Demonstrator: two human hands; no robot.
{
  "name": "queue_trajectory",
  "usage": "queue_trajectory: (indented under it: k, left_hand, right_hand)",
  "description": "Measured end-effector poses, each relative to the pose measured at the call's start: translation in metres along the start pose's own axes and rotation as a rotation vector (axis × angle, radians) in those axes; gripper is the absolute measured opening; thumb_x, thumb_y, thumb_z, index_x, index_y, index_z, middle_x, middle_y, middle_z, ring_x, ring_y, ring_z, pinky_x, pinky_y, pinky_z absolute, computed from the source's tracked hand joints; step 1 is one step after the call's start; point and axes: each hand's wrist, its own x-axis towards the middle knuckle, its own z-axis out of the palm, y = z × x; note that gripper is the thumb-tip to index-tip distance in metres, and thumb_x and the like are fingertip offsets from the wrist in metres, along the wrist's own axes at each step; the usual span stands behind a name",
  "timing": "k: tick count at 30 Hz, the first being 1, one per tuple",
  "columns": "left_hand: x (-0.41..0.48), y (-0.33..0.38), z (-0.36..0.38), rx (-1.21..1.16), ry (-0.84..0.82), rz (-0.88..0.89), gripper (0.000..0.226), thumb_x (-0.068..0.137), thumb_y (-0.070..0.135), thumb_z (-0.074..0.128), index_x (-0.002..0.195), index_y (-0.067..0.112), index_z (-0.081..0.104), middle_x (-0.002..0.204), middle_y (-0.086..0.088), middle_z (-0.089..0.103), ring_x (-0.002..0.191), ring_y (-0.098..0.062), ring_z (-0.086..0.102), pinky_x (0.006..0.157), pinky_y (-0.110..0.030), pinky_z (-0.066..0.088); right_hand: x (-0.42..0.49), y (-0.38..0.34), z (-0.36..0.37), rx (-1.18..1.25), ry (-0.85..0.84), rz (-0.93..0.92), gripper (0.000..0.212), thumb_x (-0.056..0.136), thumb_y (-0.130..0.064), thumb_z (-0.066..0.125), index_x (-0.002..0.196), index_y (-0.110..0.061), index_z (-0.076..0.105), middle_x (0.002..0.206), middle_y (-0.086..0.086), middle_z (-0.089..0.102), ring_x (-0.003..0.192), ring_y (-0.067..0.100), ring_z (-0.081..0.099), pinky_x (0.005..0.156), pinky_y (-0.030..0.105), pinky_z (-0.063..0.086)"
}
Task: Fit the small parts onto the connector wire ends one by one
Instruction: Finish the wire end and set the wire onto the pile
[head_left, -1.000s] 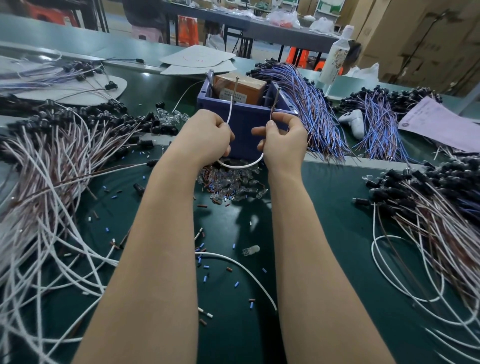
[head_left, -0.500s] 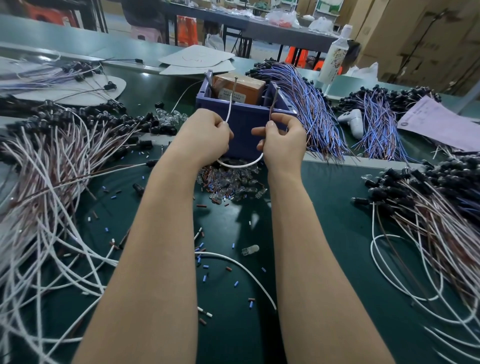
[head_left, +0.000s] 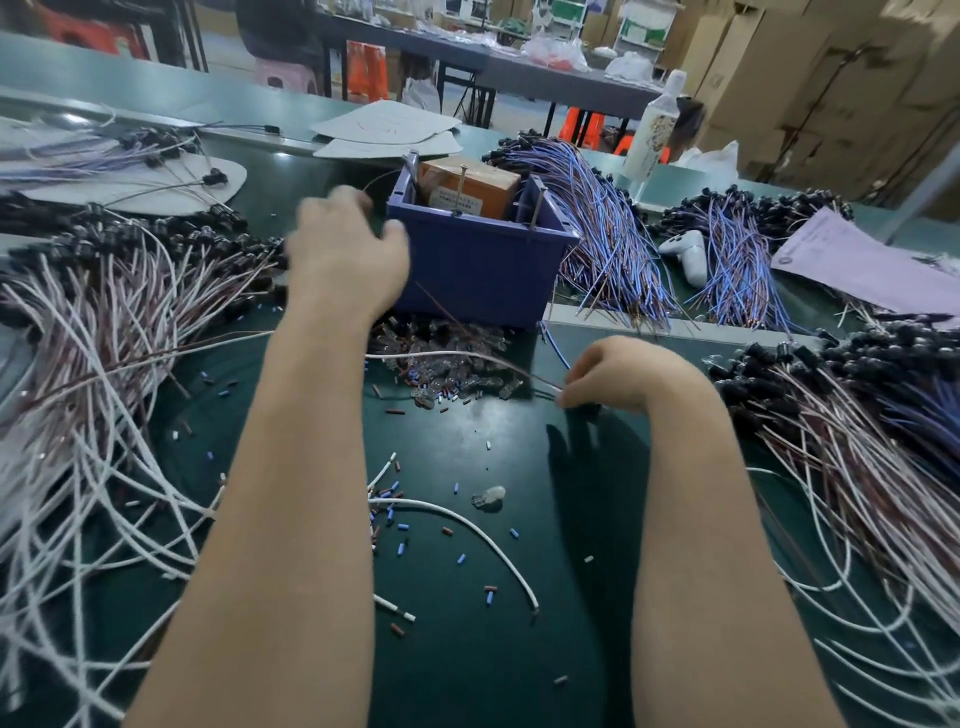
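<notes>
Both forearms are bare from the wrists, just behind the fingers, down to the frame edge. The left hand is blurred, its fingers only soft shapes. The right hand is sharper, with rounded knuckles.

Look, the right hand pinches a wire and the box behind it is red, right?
No, the box is blue, not red; the head view shows it. The right hand does pinch a wire.
</notes>
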Motion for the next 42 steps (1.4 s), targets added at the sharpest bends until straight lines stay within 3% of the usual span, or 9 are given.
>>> queue_trajectory:
  k: [2, 6, 10, 17, 22, 28, 33, 38, 42]
  left_hand:
    - [-0.010, 0.011, 0.006, -0.059, -0.119, 0.142, 0.032, 0.095, 0.026, 0.050, 0.122, 0.010, 0.058, 0.121, -0.008, 0.061, 0.112, -0.024, 0.056, 0.098, -0.031, 0.042]
    - [-0.022, 0.021, 0.018, -0.033, -0.418, 0.276, 0.027, 0.096, 0.028, 0.053, 0.118, 0.016, 0.061, 0.105, 0.000, 0.062, 0.101, -0.017, 0.058, 0.089, -0.026, 0.043]
    - [-0.024, 0.023, 0.020, -0.019, -0.537, 0.400, 0.029, 0.093, 0.032, 0.057, 0.118, 0.018, 0.062, 0.113, 0.000, 0.066, 0.106, -0.016, 0.061, 0.098, -0.031, 0.046]
    - [-0.020, 0.014, 0.012, -0.272, -0.436, 0.412, 0.014, 0.094, 0.038, 0.055, 0.089, 0.027, 0.063, 0.070, 0.010, 0.068, 0.054, 0.008, 0.053, 0.063, -0.021, 0.048]
    - [-0.022, 0.017, 0.014, -0.404, -0.439, 0.379, 0.021, 0.089, 0.037, 0.062, 0.090, 0.017, 0.067, 0.061, 0.011, 0.067, 0.053, 0.004, 0.055, 0.058, -0.011, 0.047]
    - [-0.022, 0.007, 0.019, -0.614, -0.491, 0.234, 0.013, 0.090, 0.022, 0.065, 0.086, 0.009, 0.067, 0.061, 0.005, 0.065, 0.053, 0.000, 0.054, 0.056, -0.012, 0.045]
    - [-0.013, 0.003, 0.023, -0.302, -0.406, 0.206, 0.017, 0.089, 0.033, 0.065, 0.078, 0.020, 0.064, 0.059, 0.008, 0.065, 0.050, 0.001, 0.052, 0.055, -0.017, 0.042]
    - [-0.013, 0.003, 0.018, -0.293, -0.479, 0.241, 0.019, 0.089, 0.034, 0.065, 0.074, 0.022, 0.060, 0.052, 0.012, 0.064, 0.051, 0.001, 0.053, 0.057, -0.020, 0.042]
    - [-0.016, 0.004, 0.020, -0.238, -0.510, 0.219, 0.018, 0.089, 0.032, 0.065, 0.076, 0.020, 0.061, 0.059, 0.008, 0.064, 0.057, -0.004, 0.056, 0.060, -0.023, 0.043]
  right_hand:
    - [-0.001, 0.000, 0.003, -0.056, -0.059, 0.008, 0.023, 0.082, -0.021, 0.071, 0.103, -0.014, 0.069, 0.088, 0.002, 0.063, 0.083, 0.020, 0.058, 0.056, 0.021, 0.039]
    - [0.003, 0.002, 0.006, 0.006, -0.007, -0.093, 0.010, 0.085, -0.009, 0.065, 0.094, -0.011, 0.068, 0.082, 0.001, 0.063, 0.082, 0.021, 0.057, 0.067, 0.025, 0.045]
    - [-0.001, -0.014, -0.005, 0.578, 0.124, -0.441, 0.012, 0.086, -0.005, 0.066, 0.085, -0.015, 0.059, 0.073, 0.000, 0.058, 0.065, 0.014, 0.054, 0.062, 0.027, 0.049]
    - [-0.004, -0.029, -0.005, 1.448, -0.032, -0.551, 0.011, 0.091, -0.007, 0.058, 0.083, -0.003, 0.065, 0.063, 0.003, 0.070, 0.056, 0.007, 0.066, 0.057, 0.013, 0.053]
    - [0.002, -0.034, 0.002, 1.358, 0.125, -0.560, 0.021, 0.089, -0.015, 0.063, 0.070, -0.010, 0.058, 0.052, -0.001, 0.058, 0.043, 0.006, 0.049, 0.044, 0.013, 0.041]
    - [0.008, -0.045, 0.017, 1.619, -0.042, -0.534, 0.029, 0.095, -0.015, 0.055, 0.066, -0.011, 0.050, 0.047, -0.004, 0.047, 0.037, 0.003, 0.036, 0.038, 0.012, 0.030]
    - [0.014, -0.056, 0.025, 0.957, 0.484, -0.497, 0.028, 0.091, -0.021, 0.063, 0.066, -0.017, 0.053, 0.059, -0.001, 0.051, 0.058, 0.014, 0.045, 0.058, 0.031, 0.039]
    - [0.016, -0.049, 0.026, 1.425, 0.118, -0.486, 0.026, 0.093, -0.014, 0.058, 0.068, -0.011, 0.052, 0.050, -0.003, 0.043, 0.042, 0.007, 0.032, 0.041, 0.016, 0.026]
    - [0.021, -0.051, 0.035, 1.487, 0.023, -0.427, 0.027, 0.095, -0.012, 0.055, 0.069, -0.009, 0.051, 0.044, -0.005, 0.043, 0.036, 0.004, 0.029, 0.040, 0.015, 0.024]
